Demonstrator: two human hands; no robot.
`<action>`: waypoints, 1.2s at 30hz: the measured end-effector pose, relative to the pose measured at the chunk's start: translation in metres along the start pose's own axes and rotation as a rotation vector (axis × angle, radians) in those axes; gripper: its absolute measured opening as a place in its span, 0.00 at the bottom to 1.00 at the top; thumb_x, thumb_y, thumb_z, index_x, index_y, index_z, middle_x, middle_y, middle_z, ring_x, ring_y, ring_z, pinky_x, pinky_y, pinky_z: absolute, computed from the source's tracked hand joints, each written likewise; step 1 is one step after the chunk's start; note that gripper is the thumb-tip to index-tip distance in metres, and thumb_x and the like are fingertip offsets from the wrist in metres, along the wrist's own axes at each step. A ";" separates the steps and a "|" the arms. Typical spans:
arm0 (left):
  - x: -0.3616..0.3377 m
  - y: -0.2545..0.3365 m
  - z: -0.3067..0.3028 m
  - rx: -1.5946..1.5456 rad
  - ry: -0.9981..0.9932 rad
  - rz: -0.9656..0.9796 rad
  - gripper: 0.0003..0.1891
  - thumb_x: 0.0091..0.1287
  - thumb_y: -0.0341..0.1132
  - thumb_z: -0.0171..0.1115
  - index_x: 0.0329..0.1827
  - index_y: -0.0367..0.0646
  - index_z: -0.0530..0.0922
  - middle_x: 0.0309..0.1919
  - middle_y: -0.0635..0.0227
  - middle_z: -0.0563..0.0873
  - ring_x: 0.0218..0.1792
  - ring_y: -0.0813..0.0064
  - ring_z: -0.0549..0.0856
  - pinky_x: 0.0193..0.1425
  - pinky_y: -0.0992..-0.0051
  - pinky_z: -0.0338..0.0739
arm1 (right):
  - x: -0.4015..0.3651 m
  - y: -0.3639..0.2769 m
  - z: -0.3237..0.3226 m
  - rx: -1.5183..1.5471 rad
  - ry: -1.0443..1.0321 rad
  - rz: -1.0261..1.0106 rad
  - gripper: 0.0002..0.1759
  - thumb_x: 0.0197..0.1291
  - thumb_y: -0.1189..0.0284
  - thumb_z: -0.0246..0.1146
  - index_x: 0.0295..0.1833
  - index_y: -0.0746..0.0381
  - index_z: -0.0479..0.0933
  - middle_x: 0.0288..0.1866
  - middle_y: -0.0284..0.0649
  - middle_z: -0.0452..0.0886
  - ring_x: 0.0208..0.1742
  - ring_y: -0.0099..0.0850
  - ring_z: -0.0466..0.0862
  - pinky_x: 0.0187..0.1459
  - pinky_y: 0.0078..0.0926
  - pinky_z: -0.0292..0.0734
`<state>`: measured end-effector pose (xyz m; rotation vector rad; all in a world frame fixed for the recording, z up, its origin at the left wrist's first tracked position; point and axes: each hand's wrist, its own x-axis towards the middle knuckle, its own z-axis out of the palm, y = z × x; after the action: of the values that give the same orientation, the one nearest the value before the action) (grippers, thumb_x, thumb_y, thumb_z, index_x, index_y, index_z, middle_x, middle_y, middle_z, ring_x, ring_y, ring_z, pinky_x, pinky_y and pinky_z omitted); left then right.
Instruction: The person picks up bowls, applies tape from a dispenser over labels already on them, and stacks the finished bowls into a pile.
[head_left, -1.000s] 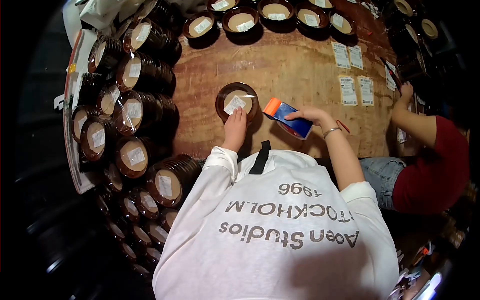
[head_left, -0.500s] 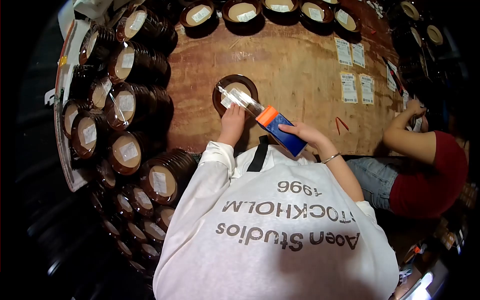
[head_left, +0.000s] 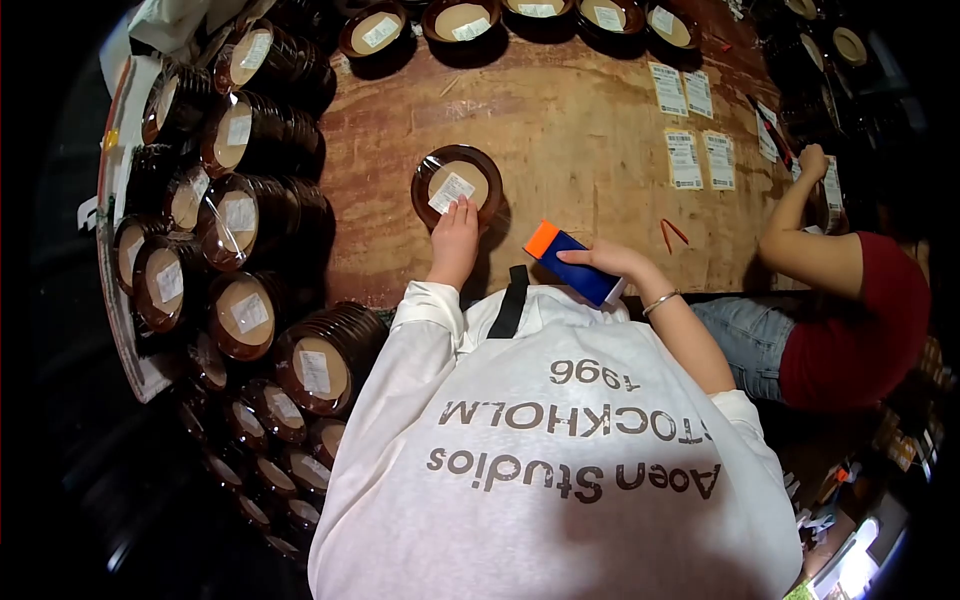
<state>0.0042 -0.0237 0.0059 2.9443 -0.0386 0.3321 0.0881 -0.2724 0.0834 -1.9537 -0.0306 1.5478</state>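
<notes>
A round brown dish (head_left: 425, 178) with a beige centre lies on the wooden table in front of me, bearing a white printed label (head_left: 452, 190). My left hand (head_left: 456, 245) rests its outstretched fingertips on the label's near edge. To the right, my right hand (head_left: 608, 262) is wrapped round a blue tape dispenser (head_left: 572, 262) with an orange end. That end points up-left toward the dish, apart from it. Shiny clear film or tape glints on the dish's upper left rim.
Stacks of similar labelled brown dishes (head_left: 240, 220) crowd the left side. More dishes (head_left: 460, 20) line the far edge. Printed label sheets (head_left: 685, 160) and a red V-shaped item (head_left: 673, 236) lie to the right. Beyond them sits a co-worker in a red shirt (head_left: 890, 320).
The clear tape that stretched from the dispenser to the dish no longer spans between them. My right hand has drawn the dispenser slightly away. The co-worker's hand has moved up.
</notes>
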 end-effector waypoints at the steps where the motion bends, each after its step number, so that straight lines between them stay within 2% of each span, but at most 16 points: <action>1: 0.001 0.001 0.000 0.000 -0.006 -0.007 0.22 0.52 0.38 0.60 0.48 0.36 0.71 0.49 0.52 0.75 0.48 0.59 0.77 0.48 0.70 0.73 | -0.004 -0.004 -0.001 0.001 -0.007 0.004 0.32 0.44 0.44 0.60 0.35 0.67 0.77 0.27 0.43 0.79 0.25 0.29 0.79 0.30 0.22 0.73; 8: 0.003 0.000 0.000 -0.028 -0.009 -0.015 0.23 0.52 0.38 0.61 0.49 0.36 0.71 0.49 0.52 0.75 0.48 0.58 0.77 0.48 0.69 0.72 | 0.036 -0.039 0.006 0.023 -0.053 0.159 0.29 0.47 0.47 0.59 0.41 0.63 0.77 0.37 0.42 0.80 0.34 0.31 0.79 0.39 0.25 0.72; 11: 0.000 0.001 0.000 -0.010 0.022 -0.004 0.23 0.50 0.39 0.61 0.47 0.35 0.71 0.48 0.53 0.76 0.48 0.61 0.77 0.49 0.71 0.72 | 0.056 -0.050 0.008 -0.175 0.027 0.118 0.28 0.47 0.49 0.60 0.44 0.60 0.77 0.41 0.41 0.79 0.38 0.35 0.78 0.43 0.30 0.70; 15: -0.001 0.000 0.000 -0.016 0.035 0.000 0.23 0.49 0.39 0.61 0.47 0.35 0.72 0.49 0.54 0.75 0.48 0.61 0.77 0.49 0.71 0.72 | 0.078 -0.076 0.019 -0.366 0.038 0.077 0.27 0.48 0.50 0.60 0.44 0.62 0.76 0.42 0.43 0.78 0.37 0.35 0.79 0.43 0.32 0.71; 20: 0.004 -0.001 0.000 -0.007 0.032 -0.004 0.21 0.49 0.36 0.61 0.45 0.35 0.72 0.48 0.54 0.76 0.49 0.61 0.76 0.48 0.71 0.72 | 0.081 -0.103 0.018 -0.459 0.014 0.197 0.27 0.50 0.53 0.60 0.49 0.63 0.73 0.46 0.46 0.77 0.40 0.38 0.79 0.44 0.36 0.73; 22: 0.004 0.003 -0.019 -0.135 -0.024 -0.042 0.18 0.50 0.33 0.59 0.44 0.36 0.72 0.47 0.54 0.76 0.48 0.60 0.76 0.47 0.71 0.73 | 0.094 -0.097 0.018 -0.452 -0.018 0.274 0.33 0.45 0.47 0.61 0.48 0.62 0.74 0.45 0.45 0.77 0.41 0.38 0.78 0.45 0.34 0.72; 23: 0.006 0.004 -0.027 -0.131 -0.019 -0.033 0.18 0.50 0.33 0.59 0.44 0.36 0.72 0.47 0.54 0.76 0.48 0.60 0.76 0.47 0.71 0.73 | 0.094 -0.096 0.015 -0.446 -0.011 0.268 0.33 0.45 0.47 0.61 0.48 0.62 0.74 0.45 0.45 0.77 0.41 0.38 0.78 0.45 0.34 0.72; 25: 0.012 0.004 -0.043 -0.288 -0.376 -0.168 0.19 0.47 0.32 0.59 0.43 0.37 0.72 0.46 0.55 0.75 0.49 0.59 0.75 0.50 0.69 0.70 | 0.082 -0.103 0.005 -0.528 -0.064 0.230 0.33 0.44 0.46 0.61 0.49 0.62 0.74 0.44 0.44 0.78 0.41 0.38 0.78 0.45 0.33 0.72; 26: 0.007 0.006 -0.045 -0.281 -0.375 -0.161 0.19 0.47 0.32 0.59 0.43 0.37 0.72 0.46 0.55 0.75 0.49 0.59 0.75 0.50 0.69 0.70 | 0.082 -0.098 0.004 -0.521 -0.060 0.224 0.33 0.44 0.46 0.61 0.49 0.62 0.74 0.44 0.44 0.78 0.41 0.38 0.78 0.45 0.33 0.72; 28: 0.007 0.010 -0.042 -0.252 -0.152 0.179 0.20 0.45 0.30 0.61 0.44 0.39 0.72 0.43 0.57 0.74 0.48 0.59 0.73 0.54 0.65 0.67 | 0.101 -0.082 0.000 -0.451 -0.059 0.233 0.32 0.44 0.50 0.64 0.49 0.62 0.73 0.48 0.45 0.76 0.44 0.37 0.77 0.48 0.34 0.71; 29: 0.010 0.013 -0.042 -0.037 -0.083 0.444 0.22 0.49 0.34 0.55 0.50 0.38 0.71 0.51 0.55 0.70 0.56 0.60 0.67 0.63 0.65 0.57 | 0.119 -0.066 0.002 -0.345 -0.074 0.284 0.32 0.43 0.50 0.64 0.49 0.62 0.74 0.46 0.44 0.77 0.45 0.37 0.76 0.49 0.33 0.70; 30: 0.010 0.014 -0.044 -0.033 -0.084 0.447 0.22 0.49 0.34 0.55 0.50 0.38 0.71 0.51 0.55 0.70 0.56 0.60 0.67 0.63 0.65 0.57 | 0.116 -0.059 0.005 -0.342 -0.074 0.279 0.32 0.43 0.50 0.64 0.49 0.62 0.74 0.46 0.44 0.77 0.45 0.37 0.76 0.49 0.33 0.70; 32: 0.023 0.014 -0.045 0.488 -0.170 0.661 0.25 0.54 0.36 0.48 0.56 0.37 0.67 0.58 0.55 0.65 0.62 0.64 0.62 0.67 0.67 0.49 | 0.108 -0.046 0.003 -0.320 -0.034 0.076 0.30 0.43 0.50 0.64 0.46 0.61 0.75 0.44 0.44 0.77 0.40 0.36 0.78 0.43 0.31 0.72; 33: 0.025 0.017 -0.047 0.717 -0.337 0.731 0.28 0.55 0.37 0.45 0.61 0.37 0.62 0.64 0.60 0.58 0.66 0.65 0.54 0.69 0.67 0.42 | 0.127 -0.013 0.003 -0.351 0.038 -0.118 0.27 0.43 0.50 0.64 0.42 0.60 0.76 0.40 0.43 0.78 0.33 0.34 0.79 0.37 0.29 0.73; 34: 0.027 0.021 -0.046 0.718 -0.342 0.739 0.28 0.55 0.37 0.45 0.61 0.37 0.62 0.64 0.60 0.58 0.66 0.65 0.54 0.69 0.67 0.42 | 0.107 -0.007 -0.001 -0.342 0.037 -0.118 0.27 0.43 0.50 0.64 0.42 0.60 0.76 0.40 0.43 0.78 0.33 0.34 0.79 0.37 0.29 0.73; 36: 0.034 0.028 -0.043 1.085 -0.603 0.992 0.27 0.62 0.46 0.40 0.62 0.41 0.61 0.66 0.68 0.55 0.68 0.68 0.47 0.70 0.65 0.31 | 0.037 -0.009 -0.009 0.185 -0.053 0.129 0.28 0.44 0.49 0.63 0.40 0.63 0.76 0.34 0.43 0.79 0.27 0.30 0.79 0.31 0.25 0.74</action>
<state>0.0269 -0.0438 0.0598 3.5655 -1.9660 -0.6740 0.1106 -0.2542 0.0563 -1.7993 0.2137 1.6231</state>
